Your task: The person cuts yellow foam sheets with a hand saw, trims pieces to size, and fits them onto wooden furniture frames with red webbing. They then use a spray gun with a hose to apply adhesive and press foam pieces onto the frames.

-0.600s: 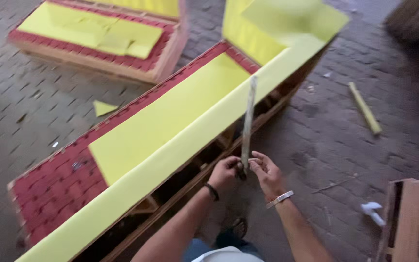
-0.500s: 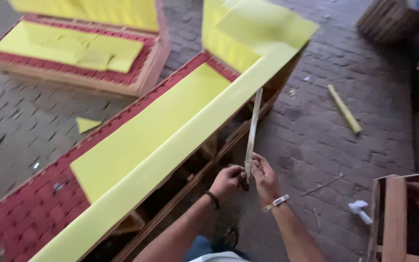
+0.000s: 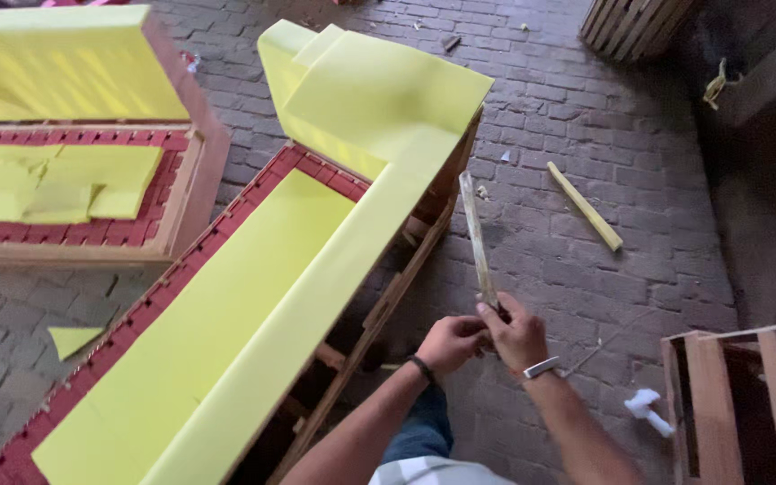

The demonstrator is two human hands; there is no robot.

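My right hand (image 3: 518, 334) grips the lower end of a long thin blade-like strip (image 3: 477, 238) that points up and away from me. My left hand (image 3: 451, 342) is closed against the same lower end, touching the right hand. Both hands hover just right of a wooden sofa frame (image 3: 403, 269) covered in yellow foam (image 3: 316, 269), with red webbing (image 3: 253, 202) along its seat edge. A dark band sits on my left wrist and a pale one on my right.
A second foam-covered sofa frame (image 3: 65, 180) lies at the left. On the brick floor lie a yellow foam stick (image 3: 585, 206), a foam scrap (image 3: 72, 339) and a white object (image 3: 649, 409). A wooden crate (image 3: 747, 404) stands at the lower right, more wood slats (image 3: 630, 27) at the top.
The view has shifted right along the sofa. My hands stay together on the strip's lower end, and the strip now leans slightly left instead of slightly right.
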